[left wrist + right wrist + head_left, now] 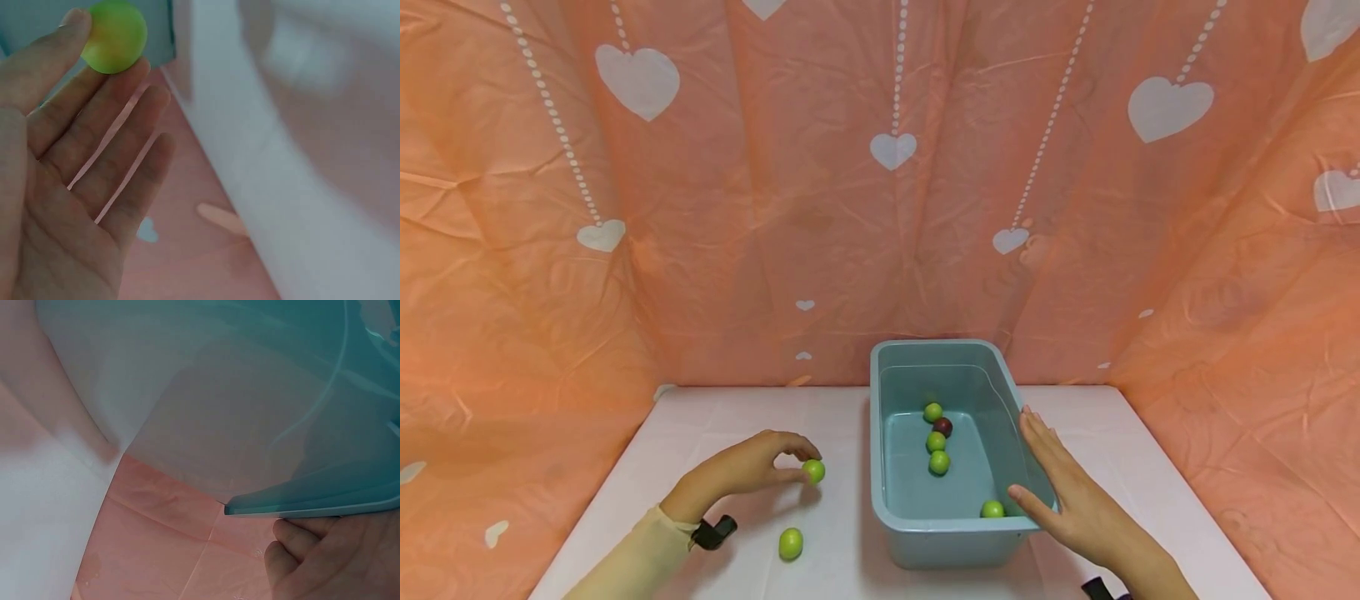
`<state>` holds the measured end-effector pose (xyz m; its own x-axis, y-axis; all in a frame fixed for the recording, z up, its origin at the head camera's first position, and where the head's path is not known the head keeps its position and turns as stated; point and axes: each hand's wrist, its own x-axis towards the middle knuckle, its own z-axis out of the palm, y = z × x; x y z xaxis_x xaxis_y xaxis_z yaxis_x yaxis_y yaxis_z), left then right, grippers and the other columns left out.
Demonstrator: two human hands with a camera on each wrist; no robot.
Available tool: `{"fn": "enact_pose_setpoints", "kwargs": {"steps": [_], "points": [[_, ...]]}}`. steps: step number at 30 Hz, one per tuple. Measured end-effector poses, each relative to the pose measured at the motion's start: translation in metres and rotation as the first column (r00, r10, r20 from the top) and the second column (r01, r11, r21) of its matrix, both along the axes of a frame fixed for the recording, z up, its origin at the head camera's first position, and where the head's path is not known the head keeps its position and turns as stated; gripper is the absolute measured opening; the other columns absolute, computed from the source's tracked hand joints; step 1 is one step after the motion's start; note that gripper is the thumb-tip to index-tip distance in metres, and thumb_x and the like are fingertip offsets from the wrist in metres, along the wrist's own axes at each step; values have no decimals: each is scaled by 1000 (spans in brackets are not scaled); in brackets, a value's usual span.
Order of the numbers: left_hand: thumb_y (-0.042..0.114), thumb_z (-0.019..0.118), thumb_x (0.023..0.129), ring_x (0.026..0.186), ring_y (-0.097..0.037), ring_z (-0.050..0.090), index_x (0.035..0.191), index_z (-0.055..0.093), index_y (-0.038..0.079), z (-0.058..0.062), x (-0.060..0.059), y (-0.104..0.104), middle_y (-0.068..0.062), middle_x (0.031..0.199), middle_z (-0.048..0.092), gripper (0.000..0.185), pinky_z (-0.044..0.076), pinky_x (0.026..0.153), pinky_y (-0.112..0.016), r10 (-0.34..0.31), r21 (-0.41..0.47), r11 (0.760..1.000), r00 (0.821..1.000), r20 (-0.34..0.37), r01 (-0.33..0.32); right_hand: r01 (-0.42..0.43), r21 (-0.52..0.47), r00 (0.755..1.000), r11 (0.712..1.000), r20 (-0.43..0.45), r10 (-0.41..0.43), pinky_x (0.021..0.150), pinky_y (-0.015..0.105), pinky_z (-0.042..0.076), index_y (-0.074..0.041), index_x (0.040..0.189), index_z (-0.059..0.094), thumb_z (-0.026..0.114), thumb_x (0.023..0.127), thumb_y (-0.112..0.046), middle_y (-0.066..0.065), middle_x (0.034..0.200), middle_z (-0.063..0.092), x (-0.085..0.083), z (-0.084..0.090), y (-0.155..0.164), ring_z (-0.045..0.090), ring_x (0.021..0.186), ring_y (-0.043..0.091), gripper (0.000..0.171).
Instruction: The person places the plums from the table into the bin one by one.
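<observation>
My left hand (pixel 752 468) pinches a round green plum (pixel 814 472) between thumb and fingertips, just above the table to the left of the bin. In the left wrist view the green plum (pixel 115 37) sits at the fingertips, while the other fingers stay extended. A second green plum (pixel 791 543) lies on the table below that hand. My right hand (pixel 1075 500) rests against the right rim of the blue-grey plastic bin (pixel 951 525), its fingers straight and thumb spread. Inside the bin lie several green plums (pixel 938 462) and one dark red plum (pixel 942 427).
A white cloth covers the table (pixel 737 408). Orange-pink curtains (pixel 760 208) with white hearts hang close behind the bin and along both sides. The bin's walls rise well above the plums in it.
</observation>
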<state>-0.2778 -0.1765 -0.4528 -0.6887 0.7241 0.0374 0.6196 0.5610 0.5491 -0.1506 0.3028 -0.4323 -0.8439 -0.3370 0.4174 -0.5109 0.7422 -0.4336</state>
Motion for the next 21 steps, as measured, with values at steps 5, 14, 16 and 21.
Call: {"fn": "enact_pose_setpoints", "kwargs": {"steps": [5, 14, 16, 21], "points": [[35, 79, 100, 110, -12, 69, 124, 77, 19, 10, -4, 1, 13, 117, 75, 29, 56, 100, -45, -2, 21, 1000, 997, -83, 4, 5, -5, 1000, 1000, 12, -5, 119, 5, 2, -8, 171, 23, 76, 101, -32, 20, 176, 22, 1, 2, -1, 21, 160, 47, 91], [33, 79, 100, 113, -13, 71, 126, 76, 16, 27, -10, 6, 10, 119, 76, 31, 57, 101, -48, 7, 54, 999, 991, -133, 0, 3, -10, 1000, 1000, 14, -2, 119, 5, 2, -8, 171, 24, 76, 101, -32, 20, 176, 22, 1, 2, -1, 22, 159, 52, 91], [31, 80, 100, 115, -16, 71, 127, 76, 17, 32, -11, 8, 11, 120, 76, 31, 57, 102, -48, 18, 63, 998, 990, -140, -9, 2, -8, 1000, 1000, 11, -2, 119, 5, 2, -7, 171, 24, 76, 101, -32, 20, 176, 22, 1, 2, -1, 23, 158, 52, 91], [26, 81, 99, 149, -37, 49, 126, 77, 17, 46, -13, 12, 11, 124, 75, 29, 50, 113, -52, 33, 83, 996, 988, -153, -21, 6, -2, 1000, 1000, 14, -6, 119, 5, 2, -8, 171, 23, 76, 101, -32, 20, 176, 22, 1, 2, -1, 24, 158, 53, 92]]}}
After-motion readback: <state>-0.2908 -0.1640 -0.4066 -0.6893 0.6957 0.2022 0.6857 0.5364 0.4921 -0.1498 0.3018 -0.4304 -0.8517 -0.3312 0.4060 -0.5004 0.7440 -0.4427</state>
